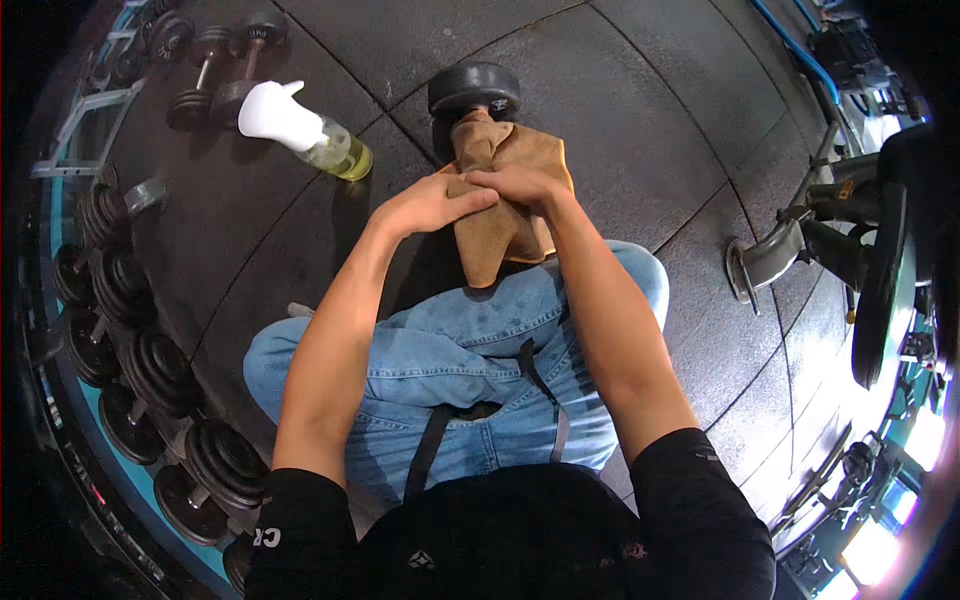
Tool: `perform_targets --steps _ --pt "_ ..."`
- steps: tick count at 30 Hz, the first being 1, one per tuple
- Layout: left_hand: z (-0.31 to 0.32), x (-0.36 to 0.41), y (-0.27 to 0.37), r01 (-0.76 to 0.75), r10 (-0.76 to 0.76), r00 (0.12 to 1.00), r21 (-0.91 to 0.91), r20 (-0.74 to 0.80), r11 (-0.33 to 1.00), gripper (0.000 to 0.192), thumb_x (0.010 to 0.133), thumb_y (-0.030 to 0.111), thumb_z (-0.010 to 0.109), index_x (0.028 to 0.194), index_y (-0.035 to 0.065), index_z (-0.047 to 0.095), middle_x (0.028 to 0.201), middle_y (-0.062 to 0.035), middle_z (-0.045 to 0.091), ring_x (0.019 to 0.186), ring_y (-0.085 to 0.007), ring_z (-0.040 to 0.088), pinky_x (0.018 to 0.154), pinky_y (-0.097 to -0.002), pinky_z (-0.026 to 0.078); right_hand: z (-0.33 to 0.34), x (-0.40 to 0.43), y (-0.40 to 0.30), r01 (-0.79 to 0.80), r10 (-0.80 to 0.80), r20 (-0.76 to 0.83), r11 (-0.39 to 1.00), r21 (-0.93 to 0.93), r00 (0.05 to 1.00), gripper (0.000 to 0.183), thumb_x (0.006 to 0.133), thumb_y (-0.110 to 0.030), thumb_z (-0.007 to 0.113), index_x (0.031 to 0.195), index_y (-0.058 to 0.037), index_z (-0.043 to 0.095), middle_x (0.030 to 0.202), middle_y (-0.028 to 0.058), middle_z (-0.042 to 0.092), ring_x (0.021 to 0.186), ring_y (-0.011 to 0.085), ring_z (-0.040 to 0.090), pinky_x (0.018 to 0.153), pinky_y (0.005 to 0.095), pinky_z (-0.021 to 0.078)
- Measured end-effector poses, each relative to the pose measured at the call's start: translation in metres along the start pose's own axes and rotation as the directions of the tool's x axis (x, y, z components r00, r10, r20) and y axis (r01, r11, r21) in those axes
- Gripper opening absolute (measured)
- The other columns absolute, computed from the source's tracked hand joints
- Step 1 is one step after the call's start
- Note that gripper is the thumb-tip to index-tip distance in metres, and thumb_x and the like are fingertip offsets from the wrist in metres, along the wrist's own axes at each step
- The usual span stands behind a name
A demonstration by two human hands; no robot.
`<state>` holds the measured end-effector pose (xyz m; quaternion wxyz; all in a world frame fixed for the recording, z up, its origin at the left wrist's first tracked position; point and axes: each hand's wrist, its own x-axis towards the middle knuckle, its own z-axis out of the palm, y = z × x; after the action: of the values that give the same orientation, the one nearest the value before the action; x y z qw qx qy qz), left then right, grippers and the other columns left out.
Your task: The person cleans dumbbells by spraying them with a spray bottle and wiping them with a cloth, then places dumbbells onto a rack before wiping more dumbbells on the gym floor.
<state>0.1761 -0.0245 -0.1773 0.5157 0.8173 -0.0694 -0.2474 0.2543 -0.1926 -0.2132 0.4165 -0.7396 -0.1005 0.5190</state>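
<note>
A brown cloth (487, 240) with a lighter orange edge lies over a black dumbbell (474, 86) on the floor before my crossed legs. The dumbbell's far round head is bare; the cloth and my hands hide most of its handle and its near end. From the left, my left hand (424, 204) grips the cloth, its thumb laid across the top. My right hand (521, 185) holds the same cloth from the other side, close against the left one. One flap of cloth hangs towards my shin.
A spray bottle (341, 154) with a white head and yellowish liquid stands to the left. Beyond it, two dumbbells (201, 79) rest on black rubber floor tiles (645, 120). A row of dumbbells (161, 371) lines the left side. Gym equipment with a metal frame (772, 255) stands right.
</note>
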Motion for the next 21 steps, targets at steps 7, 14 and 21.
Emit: perform_targets --steps 7,14,21 --pt "-0.011 -0.023 0.061 -0.013 0.083 0.984 0.407 -0.155 0.913 0.033 0.083 0.026 0.066 0.108 0.0040 0.063 0.100 -0.0175 0.066 0.096 -0.0327 0.064 0.084 -0.0372 0.049 0.000 -0.054 -0.030 0.166 -0.354 -0.187 0.760 -0.628 0.916 0.042 0.089 -0.033 0.043 0.097 0.0021 0.064 0.091 0.0270 0.064 0.089 0.0438 0.061 0.079 0.0442 0.0478" --pt "-0.061 -0.028 0.155 -0.134 0.319 0.687 0.317 -0.653 0.939 0.058 0.074 -0.010 0.064 0.128 0.0041 0.049 0.122 -0.0129 0.057 0.114 -0.0202 0.055 0.099 -0.0305 0.042 -0.023 -0.103 -0.119 0.525 -0.462 -0.880 0.779 -0.344 0.109 0.030 0.088 -0.023 0.053 0.096 0.0060 0.056 0.092 0.0309 0.061 0.091 0.0472 0.058 0.081 0.0483 0.0455" --pt "-0.085 0.035 0.068 0.056 -0.209 0.893 -0.363 -0.398 0.930 0.075 0.081 0.047 0.067 0.134 0.0001 0.042 0.136 -0.0140 0.042 0.126 -0.0248 0.039 0.103 -0.0429 0.034 -0.091 0.014 -0.047 0.553 -0.405 -0.899 0.793 -0.256 0.164 0.039 0.088 -0.026 0.050 0.107 0.0083 0.057 0.099 0.0282 0.063 0.091 0.0417 0.062 0.078 0.0444 0.0499"
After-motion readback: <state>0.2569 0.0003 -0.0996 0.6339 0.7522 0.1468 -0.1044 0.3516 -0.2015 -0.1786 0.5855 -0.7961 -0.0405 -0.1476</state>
